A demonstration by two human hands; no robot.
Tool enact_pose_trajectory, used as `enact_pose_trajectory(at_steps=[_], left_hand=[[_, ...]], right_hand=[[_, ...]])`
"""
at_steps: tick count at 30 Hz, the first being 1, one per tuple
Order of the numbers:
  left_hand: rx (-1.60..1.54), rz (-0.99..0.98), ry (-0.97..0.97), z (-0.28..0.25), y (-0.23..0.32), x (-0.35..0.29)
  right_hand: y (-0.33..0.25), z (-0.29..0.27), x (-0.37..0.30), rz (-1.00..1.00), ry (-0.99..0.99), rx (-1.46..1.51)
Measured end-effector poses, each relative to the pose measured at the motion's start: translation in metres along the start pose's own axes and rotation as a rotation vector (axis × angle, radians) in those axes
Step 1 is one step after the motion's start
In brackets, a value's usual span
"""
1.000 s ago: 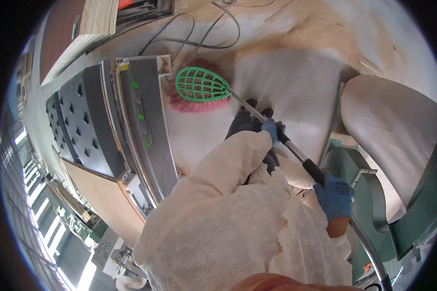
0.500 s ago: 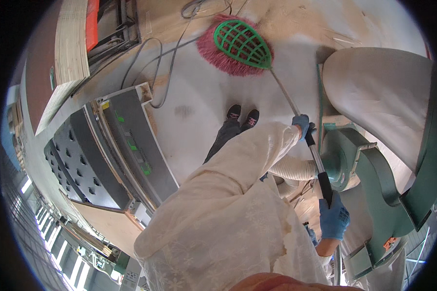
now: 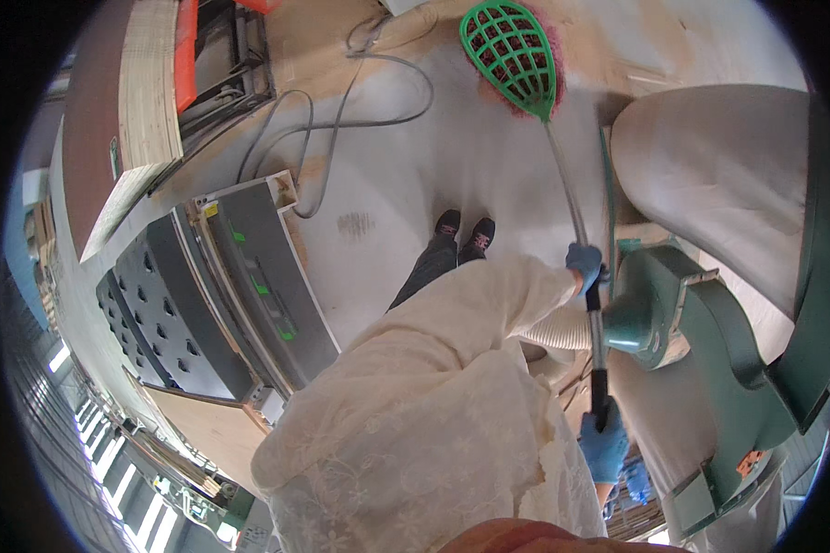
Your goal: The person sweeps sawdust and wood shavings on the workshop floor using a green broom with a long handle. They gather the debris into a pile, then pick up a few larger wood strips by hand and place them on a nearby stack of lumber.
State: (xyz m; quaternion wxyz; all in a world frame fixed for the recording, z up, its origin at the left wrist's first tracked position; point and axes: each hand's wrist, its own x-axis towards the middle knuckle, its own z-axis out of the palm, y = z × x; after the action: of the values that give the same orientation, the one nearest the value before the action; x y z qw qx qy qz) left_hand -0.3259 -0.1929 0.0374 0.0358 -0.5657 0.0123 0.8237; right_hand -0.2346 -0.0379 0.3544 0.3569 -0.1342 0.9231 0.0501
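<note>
A long-handled broom (image 3: 564, 170) reaches from my hands out to the floor. Its head is a green plastic lattice (image 3: 510, 57) over pinkish-red bristles, lying on the pale, dusty floor at the far middle. My left hand (image 3: 585, 264), in a blue glove, is wrapped round the handle at its upper black grip, my left arm crossing in front of my body. Lower down, my right hand (image 3: 604, 446), also blue-gloved, closes on the black end grip. A white floral-patterned garment with long sleeves covers my body and left arm.
A green blower housing (image 3: 650, 295) with a ribbed hose (image 3: 560, 330) stands close on the right, beside large grey bags (image 3: 710, 175). A dark grey machine (image 3: 258, 267) stands left, below stacked boards (image 3: 148, 101). A cable (image 3: 364, 122) loops over the floor, near my shoes (image 3: 478, 238).
The broom head has swept right and away from me, uncovering more of the cable. My left hand has moved slightly right and nearer; my right hand has shifted left and nearer, both still gripping.
</note>
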Motion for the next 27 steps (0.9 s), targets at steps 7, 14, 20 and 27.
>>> enact_pose_trajectory(at_steps=[7,14,20,27], left_hand=[[0.461,0.023,0.193,-0.069,-0.049,-0.064],[0.74,-0.087,-0.26,-0.175,0.071,-0.026],[1.507,0.51,-0.025,-0.34,0.268,0.024],[1.471,0.282,0.778,-0.501,0.489,0.082]], right_hand=[[-0.02,0.087,0.118,0.016,-0.571,1.176],[-0.14,0.136,0.177,0.217,-0.752,1.101],[-0.235,0.13,0.174,0.59,-1.043,1.15],[-0.322,0.232,0.208,0.659,-1.021,1.162]])
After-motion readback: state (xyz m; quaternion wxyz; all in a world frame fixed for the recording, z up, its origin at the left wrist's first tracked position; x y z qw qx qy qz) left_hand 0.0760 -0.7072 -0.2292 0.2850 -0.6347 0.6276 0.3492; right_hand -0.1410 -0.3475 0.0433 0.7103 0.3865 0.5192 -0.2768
